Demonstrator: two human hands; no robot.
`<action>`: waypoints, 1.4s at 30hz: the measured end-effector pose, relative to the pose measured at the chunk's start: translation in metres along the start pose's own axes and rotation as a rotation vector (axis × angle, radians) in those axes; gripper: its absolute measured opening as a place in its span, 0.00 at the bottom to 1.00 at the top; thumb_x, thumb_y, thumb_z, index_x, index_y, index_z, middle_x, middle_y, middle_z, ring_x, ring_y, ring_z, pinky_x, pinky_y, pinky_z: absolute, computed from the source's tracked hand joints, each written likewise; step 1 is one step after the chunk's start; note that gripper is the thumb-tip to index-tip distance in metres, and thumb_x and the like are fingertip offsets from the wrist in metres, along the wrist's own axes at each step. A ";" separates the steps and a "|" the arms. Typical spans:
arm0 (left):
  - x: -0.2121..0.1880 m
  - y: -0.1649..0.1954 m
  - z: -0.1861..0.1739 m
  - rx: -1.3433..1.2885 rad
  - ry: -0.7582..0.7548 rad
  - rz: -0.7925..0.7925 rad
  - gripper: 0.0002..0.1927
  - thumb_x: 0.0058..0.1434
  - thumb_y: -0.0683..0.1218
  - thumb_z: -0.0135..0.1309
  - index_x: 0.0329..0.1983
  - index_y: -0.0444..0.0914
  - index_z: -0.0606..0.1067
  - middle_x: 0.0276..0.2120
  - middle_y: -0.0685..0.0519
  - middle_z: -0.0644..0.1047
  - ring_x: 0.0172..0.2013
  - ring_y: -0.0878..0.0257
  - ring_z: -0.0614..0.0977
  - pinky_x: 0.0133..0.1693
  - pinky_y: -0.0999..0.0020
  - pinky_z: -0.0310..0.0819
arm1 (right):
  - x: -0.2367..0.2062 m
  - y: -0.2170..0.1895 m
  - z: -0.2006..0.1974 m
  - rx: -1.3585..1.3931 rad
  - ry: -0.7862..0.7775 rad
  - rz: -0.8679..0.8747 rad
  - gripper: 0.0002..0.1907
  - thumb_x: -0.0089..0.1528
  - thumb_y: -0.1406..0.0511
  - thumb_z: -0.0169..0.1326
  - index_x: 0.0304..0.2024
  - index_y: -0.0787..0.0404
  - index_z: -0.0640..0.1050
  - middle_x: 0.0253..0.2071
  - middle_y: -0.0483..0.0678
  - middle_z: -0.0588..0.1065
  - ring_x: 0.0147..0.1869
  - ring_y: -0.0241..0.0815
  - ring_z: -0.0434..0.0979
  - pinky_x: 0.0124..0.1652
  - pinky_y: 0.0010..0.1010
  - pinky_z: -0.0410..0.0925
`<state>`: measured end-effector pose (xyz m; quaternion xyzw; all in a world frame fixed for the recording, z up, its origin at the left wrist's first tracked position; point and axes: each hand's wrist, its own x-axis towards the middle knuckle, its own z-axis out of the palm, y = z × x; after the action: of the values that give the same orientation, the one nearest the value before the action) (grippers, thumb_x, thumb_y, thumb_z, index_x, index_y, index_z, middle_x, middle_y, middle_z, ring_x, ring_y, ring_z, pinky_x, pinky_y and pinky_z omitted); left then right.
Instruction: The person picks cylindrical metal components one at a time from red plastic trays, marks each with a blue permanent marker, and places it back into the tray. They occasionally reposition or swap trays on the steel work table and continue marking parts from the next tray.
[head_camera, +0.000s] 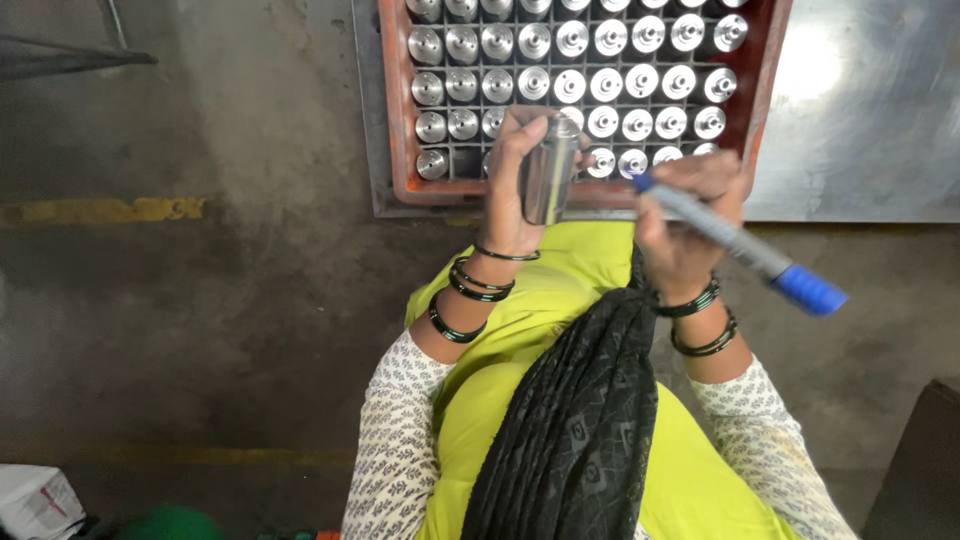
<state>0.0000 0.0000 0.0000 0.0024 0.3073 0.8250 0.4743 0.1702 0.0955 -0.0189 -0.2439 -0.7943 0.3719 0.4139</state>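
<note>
Steel cylinder (548, 170) held upright in left hand (515, 185), fingers wrapped round it, just over the near edge of the red crate (765, 90). Right hand (690, 225) is clenched on a blue-capped marker (735, 243); its tip sits just beside the cylinder's side, contact unclear. Crate holds rows of matching machined metal parts (606, 85) in a grid, one near-left cell empty. Crate rests on a metal worktop (860, 120). Dark bangles on both wrists.
</note>
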 end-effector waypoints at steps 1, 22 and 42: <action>-0.002 0.003 -0.003 0.000 -0.010 0.003 0.14 0.70 0.49 0.52 0.49 0.36 0.66 0.39 0.45 0.76 0.40 0.59 0.80 0.49 0.58 0.79 | 0.000 0.013 -0.007 0.052 0.010 0.060 0.15 0.66 0.66 0.61 0.46 0.60 0.67 0.47 0.48 0.70 0.50 0.39 0.67 0.50 0.31 0.68; -0.034 0.090 -0.099 1.838 -0.126 0.695 0.21 0.58 0.46 0.68 0.50 0.40 0.71 0.48 0.48 0.76 0.51 0.51 0.73 0.54 0.49 0.61 | -0.009 0.115 -0.033 -0.016 0.198 0.293 0.15 0.75 0.64 0.60 0.48 0.67 0.68 0.46 0.49 0.70 0.50 0.38 0.70 0.58 0.32 0.68; -0.002 0.112 -0.084 2.368 -0.296 0.616 0.26 0.53 0.45 0.67 0.53 0.37 0.71 0.35 0.50 0.77 0.48 0.51 0.70 0.47 0.52 0.57 | -0.002 0.119 -0.032 -0.063 0.207 0.280 0.11 0.72 0.69 0.59 0.46 0.68 0.69 0.44 0.49 0.70 0.49 0.39 0.70 0.56 0.32 0.68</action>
<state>-0.1111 -0.0850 -0.0108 0.5966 0.7954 0.1068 -0.0044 0.2078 0.1790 -0.1018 -0.4021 -0.7169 0.3736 0.4299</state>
